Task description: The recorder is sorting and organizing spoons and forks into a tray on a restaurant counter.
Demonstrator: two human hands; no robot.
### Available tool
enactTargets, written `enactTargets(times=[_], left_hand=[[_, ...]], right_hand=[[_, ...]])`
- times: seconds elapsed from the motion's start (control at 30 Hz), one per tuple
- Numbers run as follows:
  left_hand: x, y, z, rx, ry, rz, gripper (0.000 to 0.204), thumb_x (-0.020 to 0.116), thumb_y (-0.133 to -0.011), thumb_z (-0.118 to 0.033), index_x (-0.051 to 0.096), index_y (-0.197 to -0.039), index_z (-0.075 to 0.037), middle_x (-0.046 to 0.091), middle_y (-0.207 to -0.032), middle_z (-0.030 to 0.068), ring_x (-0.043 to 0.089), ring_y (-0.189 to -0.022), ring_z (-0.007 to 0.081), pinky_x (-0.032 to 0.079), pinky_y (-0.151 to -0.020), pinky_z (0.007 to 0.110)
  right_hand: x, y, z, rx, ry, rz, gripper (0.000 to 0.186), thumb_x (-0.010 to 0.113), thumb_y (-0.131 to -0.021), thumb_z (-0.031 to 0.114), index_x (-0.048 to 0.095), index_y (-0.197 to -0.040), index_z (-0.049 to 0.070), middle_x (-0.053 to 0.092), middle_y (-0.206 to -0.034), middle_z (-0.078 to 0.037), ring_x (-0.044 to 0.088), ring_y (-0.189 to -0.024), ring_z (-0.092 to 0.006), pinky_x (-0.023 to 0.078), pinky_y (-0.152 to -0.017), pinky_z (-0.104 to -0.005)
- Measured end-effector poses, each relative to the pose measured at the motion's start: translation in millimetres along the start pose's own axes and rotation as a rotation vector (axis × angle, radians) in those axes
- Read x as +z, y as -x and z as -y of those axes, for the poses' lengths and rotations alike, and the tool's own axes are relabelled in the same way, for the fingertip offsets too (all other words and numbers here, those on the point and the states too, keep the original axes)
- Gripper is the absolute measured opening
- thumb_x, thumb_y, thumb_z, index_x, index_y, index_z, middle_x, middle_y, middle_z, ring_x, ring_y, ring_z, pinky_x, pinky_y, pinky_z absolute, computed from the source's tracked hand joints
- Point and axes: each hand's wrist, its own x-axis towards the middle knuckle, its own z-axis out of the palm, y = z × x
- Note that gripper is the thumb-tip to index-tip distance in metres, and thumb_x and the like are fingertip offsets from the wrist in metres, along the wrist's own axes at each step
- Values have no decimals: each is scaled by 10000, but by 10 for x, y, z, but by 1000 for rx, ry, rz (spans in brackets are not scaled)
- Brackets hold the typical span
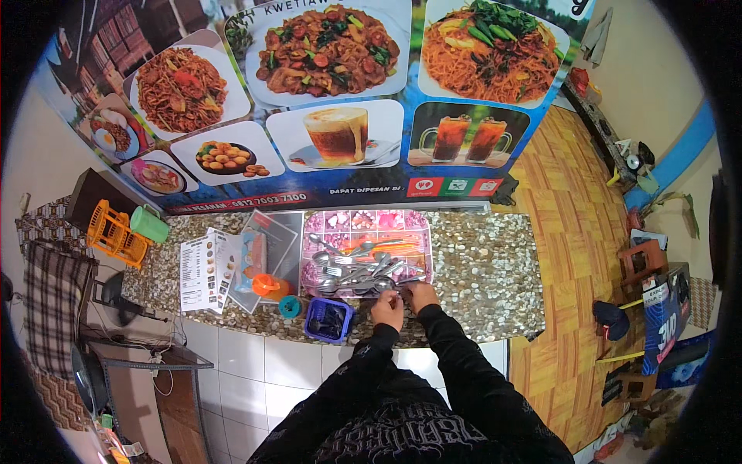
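A pink patterned cutlery tray (313,224) sits on the speckled counter (483,271), holding several metal spoons and forks (363,259) and orange utensils (394,247). My left hand (387,311) is closed at the tray's front edge, just below a spoon (386,284); what it grips is too small to make out. My right hand (423,298) is closed beside it at the tray's front right, its fingertips partly hidden. Left of my hands is a blue basket (327,319) with dark items inside.
Left on the counter are menu sheets (201,271), an orange container (270,288), a teal lid (290,306), an orange plastic rack (116,232) and a green mug (148,224). A food-picture banner (332,116) stands behind. Chairs and clutter (641,263) line the right wall.
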Motion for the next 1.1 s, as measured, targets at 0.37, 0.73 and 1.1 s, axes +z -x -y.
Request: enactTargets(times=[0.37,0.73,1.1], left_hand=[[61,-236,565,-719,767,165,146,709,-934,-181,681,-984,-47,653,-785,52,652,-685,199,538,-530,381],[-102,-248,383,-641,807,222,271,769,-905,-116,708,-1152,-25,680,-977,58,644,-796,154,554,-645,342],[-834,-300,-577,-447,945,272,247,735,-936,-92,693,-1168,-19,685,-1031,55,647,-926,142,548,-787,344]], right_hand=[[-36,254,384,202,-357,24,238,764,-839,188,773,-1026,41,754,-882,-158,737,-797,-288,566,-717,-382],[130,384,423,490,-1032,-76,191,746,-888,54,760,-1065,-15,752,-883,-54,664,-753,-117,541,-690,-276],[-568,103,1129,459,-1401,-179,268,689,-918,42,726,-1173,-31,749,-1013,-71,676,-863,-110,530,-763,-250]])
